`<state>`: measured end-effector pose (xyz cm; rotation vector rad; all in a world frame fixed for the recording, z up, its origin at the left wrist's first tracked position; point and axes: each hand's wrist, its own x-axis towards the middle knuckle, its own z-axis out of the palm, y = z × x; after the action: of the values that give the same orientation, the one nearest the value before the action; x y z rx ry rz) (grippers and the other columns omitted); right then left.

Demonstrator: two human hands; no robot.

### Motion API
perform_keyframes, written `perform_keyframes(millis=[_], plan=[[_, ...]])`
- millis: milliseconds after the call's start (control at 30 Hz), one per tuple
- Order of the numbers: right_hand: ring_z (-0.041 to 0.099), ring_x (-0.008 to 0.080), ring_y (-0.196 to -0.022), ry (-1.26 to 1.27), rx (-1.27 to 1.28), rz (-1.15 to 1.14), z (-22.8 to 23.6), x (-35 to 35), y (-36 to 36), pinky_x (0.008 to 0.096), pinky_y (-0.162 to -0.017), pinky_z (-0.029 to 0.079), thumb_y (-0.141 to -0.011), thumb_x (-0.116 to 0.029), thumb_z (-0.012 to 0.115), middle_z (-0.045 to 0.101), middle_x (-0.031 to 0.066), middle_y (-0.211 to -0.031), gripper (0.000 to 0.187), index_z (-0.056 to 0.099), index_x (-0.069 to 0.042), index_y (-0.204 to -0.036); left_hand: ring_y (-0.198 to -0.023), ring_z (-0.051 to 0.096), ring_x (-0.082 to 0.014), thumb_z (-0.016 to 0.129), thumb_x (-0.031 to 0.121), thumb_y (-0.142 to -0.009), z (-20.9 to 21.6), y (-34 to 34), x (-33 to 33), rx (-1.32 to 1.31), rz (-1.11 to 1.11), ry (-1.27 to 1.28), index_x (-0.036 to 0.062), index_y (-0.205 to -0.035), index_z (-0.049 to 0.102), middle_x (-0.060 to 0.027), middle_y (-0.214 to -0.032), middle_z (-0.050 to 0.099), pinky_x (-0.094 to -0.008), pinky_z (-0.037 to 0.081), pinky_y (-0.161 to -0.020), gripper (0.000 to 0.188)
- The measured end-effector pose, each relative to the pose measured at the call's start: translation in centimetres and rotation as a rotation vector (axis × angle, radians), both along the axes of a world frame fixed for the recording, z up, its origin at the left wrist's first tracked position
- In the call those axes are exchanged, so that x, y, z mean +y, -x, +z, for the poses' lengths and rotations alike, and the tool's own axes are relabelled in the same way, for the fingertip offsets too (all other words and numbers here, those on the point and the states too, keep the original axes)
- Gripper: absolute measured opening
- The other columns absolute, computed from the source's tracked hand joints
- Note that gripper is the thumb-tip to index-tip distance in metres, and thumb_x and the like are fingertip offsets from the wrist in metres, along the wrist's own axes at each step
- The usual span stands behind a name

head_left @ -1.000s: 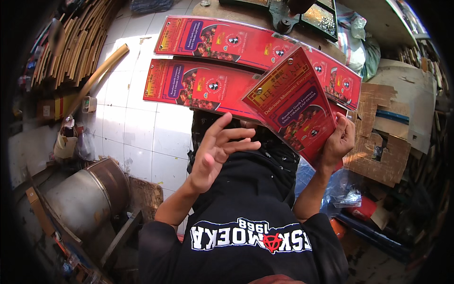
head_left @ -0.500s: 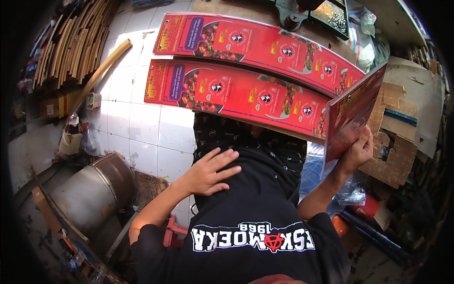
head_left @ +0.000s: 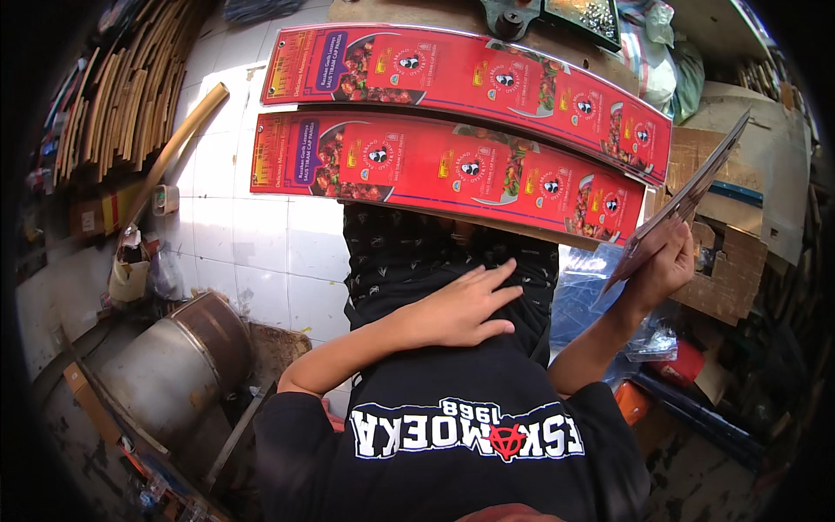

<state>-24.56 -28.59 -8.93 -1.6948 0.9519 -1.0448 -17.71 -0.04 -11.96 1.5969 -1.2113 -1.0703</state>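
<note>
Two long red printed panels with food pictures lie one beyond the other in front of me: the far panel [head_left: 457, 74] and the near panel [head_left: 422, 161]. To their right, my right hand [head_left: 665, 268] grips the lower edge of another thin printed panel [head_left: 683, 209], held up and seen almost edge-on. Its fingers are closed around that edge. My left hand [head_left: 465, 309] hovers or rests over my lap, fingers spread, holding nothing; whether it touches the cloth I cannot tell.
A dark metal tool [head_left: 513, 19] and a black tray of small shiny metal pieces [head_left: 596, 17] stand at the bench's far side. Cut cardboard [head_left: 726, 278] lies at right, clear plastic sheeting [head_left: 587, 283] below it. At left are a metal drum [head_left: 161, 365] and stacked brown strips [head_left: 130, 96].
The panel in my right hand has turned from showing its red face to nearly edge-on, moving right. My left hand has moved right across my lap. The two lying panels appear slightly further left.
</note>
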Motion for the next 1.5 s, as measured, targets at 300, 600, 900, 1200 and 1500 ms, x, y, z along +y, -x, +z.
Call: perform_keyframes(millis=[300,600,900,1200,1500], plan=[[0.054,0.0066,-0.07,0.1,0.013,-0.04,0.9,0.6,-0.1,0.0206,-0.062,0.043,-0.102,-0.023,0.052,0.063,0.0015,-0.084,0.031,0.067,0.005,-0.104,-0.125,0.051,-0.0335,0.056,0.032,-0.096,-0.4,1.9,-0.8,0.091,-0.354,0.115,0.0033,-0.132,0.053,-0.0177,-0.138,0.051,-0.0427,0.039,-0.108,0.046],[0.045,0.0015,-0.058,0.037,-0.029,0.019,-0.1,0.7,-0.3,0.0177,-0.05,0.031,-0.102,-0.025,0.053,0.062,0.0012,-0.082,0.033,0.067,0.005,-0.107,-0.134,0.045,-0.0322,0.065,0.029,-0.087,-2.9,-2.4,8.8,-0.666,0.428,0.001,0.0092,-0.13,0.057,-0.0164,-0.142,0.049,-0.051,0.031,-0.111,0.048],[0.059,0.0114,-0.084,0.081,0.05,0.079,0.9,1.8,-1.6,0.0257,-0.079,0.047,-0.102,-0.02,0.052,0.067,0.0059,-0.091,0.03,0.067,0.006,-0.096,-0.137,0.035,-0.043,0.055,0.02,-0.095,-10.3,-10.6,21.1,-0.95,0.923,-0.8,0.0004,-0.133,0.051,-0.0302,-0.146,0.037,-0.0597,0.023,-0.111,0.043],[0.061,0.0141,-0.086,0.371,0.276,0.187,2.8,4.3,-5.6,0.0271,-0.076,0.048,-0.099,-0.014,0.057,0.064,0.0077,-0.095,0.022,0.07,0.003,-0.1,-0.076,0.068,-0.0268,0.069,0.037,-0.088,-0.2,-7.5,13.1,-0.531,0.681,0.128,-0.0024,-0.117,0.061,-0.0158,-0.089,0.069,-0.0345,0.055,-0.069,0.049],[0.061,0.015,-0.079,0.387,0.2,0.322,3.0,5.8,-7.7,0.0268,-0.068,0.049,-0.097,-0.011,0.058,0.064,0.0094,-0.092,0.018,0.07,0.002,-0.099,-0.137,0.04,-0.0331,0.07,0.047,-0.085,2.5,-9.5,2.4,0.7,0.661,0.91,-0.003,-0.15,0.019,-0.021,-0.15,0.034,-0.0487,0.038,-0.111,0.096]])
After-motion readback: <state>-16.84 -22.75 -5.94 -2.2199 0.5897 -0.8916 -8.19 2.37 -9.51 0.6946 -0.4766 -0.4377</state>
